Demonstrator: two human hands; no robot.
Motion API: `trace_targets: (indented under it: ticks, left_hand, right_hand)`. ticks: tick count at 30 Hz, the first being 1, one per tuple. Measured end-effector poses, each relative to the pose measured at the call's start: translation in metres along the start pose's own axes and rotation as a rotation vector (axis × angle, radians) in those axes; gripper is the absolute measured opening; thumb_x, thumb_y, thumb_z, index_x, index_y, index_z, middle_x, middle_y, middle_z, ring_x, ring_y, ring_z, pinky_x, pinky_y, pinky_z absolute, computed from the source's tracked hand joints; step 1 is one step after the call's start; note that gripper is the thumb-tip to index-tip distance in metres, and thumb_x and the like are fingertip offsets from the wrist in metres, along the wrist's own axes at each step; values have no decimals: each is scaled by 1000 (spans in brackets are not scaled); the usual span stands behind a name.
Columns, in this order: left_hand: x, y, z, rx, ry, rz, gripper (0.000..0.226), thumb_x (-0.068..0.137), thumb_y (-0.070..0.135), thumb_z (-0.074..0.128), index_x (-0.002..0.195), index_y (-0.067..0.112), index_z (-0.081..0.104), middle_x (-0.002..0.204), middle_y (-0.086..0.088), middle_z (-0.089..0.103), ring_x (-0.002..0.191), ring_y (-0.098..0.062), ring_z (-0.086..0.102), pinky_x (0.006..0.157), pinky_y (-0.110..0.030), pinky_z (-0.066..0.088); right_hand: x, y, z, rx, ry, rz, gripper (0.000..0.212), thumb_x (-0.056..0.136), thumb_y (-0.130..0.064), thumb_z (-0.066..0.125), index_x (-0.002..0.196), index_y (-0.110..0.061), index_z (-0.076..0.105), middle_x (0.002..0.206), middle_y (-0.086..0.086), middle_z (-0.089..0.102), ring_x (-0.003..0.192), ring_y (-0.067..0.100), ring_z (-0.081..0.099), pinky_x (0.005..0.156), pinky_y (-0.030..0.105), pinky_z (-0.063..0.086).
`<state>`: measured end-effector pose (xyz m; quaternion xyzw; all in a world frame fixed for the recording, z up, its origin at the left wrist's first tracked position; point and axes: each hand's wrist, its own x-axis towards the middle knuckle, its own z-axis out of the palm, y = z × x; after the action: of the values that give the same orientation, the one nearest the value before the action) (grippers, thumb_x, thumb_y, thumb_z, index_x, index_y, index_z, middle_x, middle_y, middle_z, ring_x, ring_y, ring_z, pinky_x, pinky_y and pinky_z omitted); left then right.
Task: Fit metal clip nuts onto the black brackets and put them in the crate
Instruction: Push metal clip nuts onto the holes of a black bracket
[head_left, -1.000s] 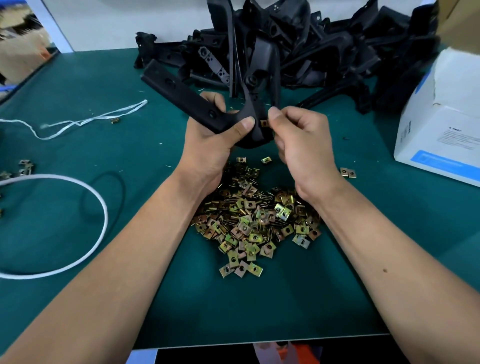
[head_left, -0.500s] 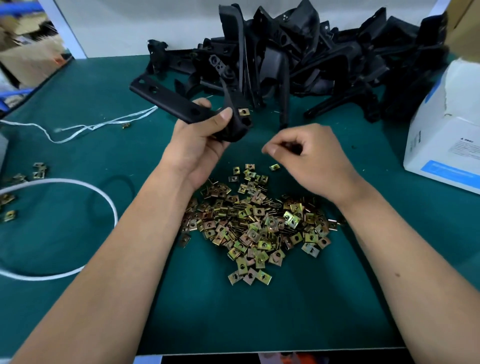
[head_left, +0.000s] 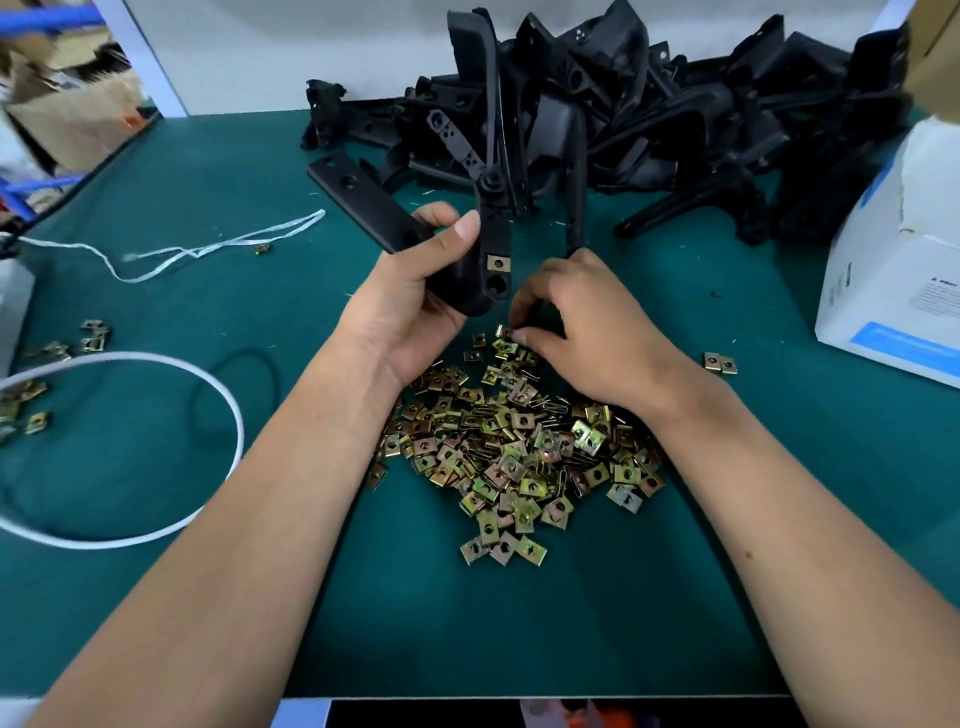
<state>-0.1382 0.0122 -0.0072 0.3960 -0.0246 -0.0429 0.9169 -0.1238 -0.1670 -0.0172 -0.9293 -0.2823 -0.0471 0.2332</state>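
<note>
Black bracket (head_left: 457, 270) with one clip nut fitted, held in left hand (head_left: 410, 301) grip, right hand (head_left: 587, 332) pinching a clip nut (head_left: 506, 332) from the pile

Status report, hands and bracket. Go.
Left hand grips black bracket, one clip nut fitted. Right hand pinching a nut off the nut pile. Nothing blocking.

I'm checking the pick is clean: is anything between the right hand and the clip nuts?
Nothing visible. The right hand is already at the far edge of the clip nut pile, fingertips pinching one nut. The left hand holds the bracket above, clear of it.
</note>
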Motion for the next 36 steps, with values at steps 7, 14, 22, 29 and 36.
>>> trace_targets:
  ticks: [7,14,22,29,36]
  left_hand:
    - [1,-1,0,33,16,5,24,78,5,71,89,22,58,85,1,73,81,-14,71,75,-30,59]
    - [2,-1,2,20,19,-26,25,75,3,70,89,21,59,88,-2,71,84,-18,71,74,-30,58]
    - [1,-4,4,33,20,-63,25,75,3,70,89,20,57,91,-4,70,88,-22,68,97,-41,53]
    - [0,-8,8,35,0,-98,24,76,3,69,89,19,57,96,-7,70,91,-25,68,91,-40,54]
    - [0,-9,8,34,11,-107,24,76,4,69,89,20,57,97,-7,69,91,-25,67,94,-41,52]
  right_hand:
    - [-5,-2,0,476,223,58,16,87,-12,78,89,-25,69,83,-12,73,81,1,68,73,13,47]
    - [-7,-1,-8,1135,328,267,20,93,-1,68,99,-17,78,89,1,78,79,7,65,75,24,49]
    - [-8,-7,-10,1297,350,306,9,95,-7,70,98,-12,77,85,6,77,78,13,60,75,26,49]
    - [-7,-11,-6,1292,370,365,10,93,-14,74,88,-20,79,79,-3,72,76,8,59,66,24,45]
    - [-6,-12,-6,1356,341,405,13,96,-10,69,86,-16,76,86,1,69,84,13,60,67,25,49]
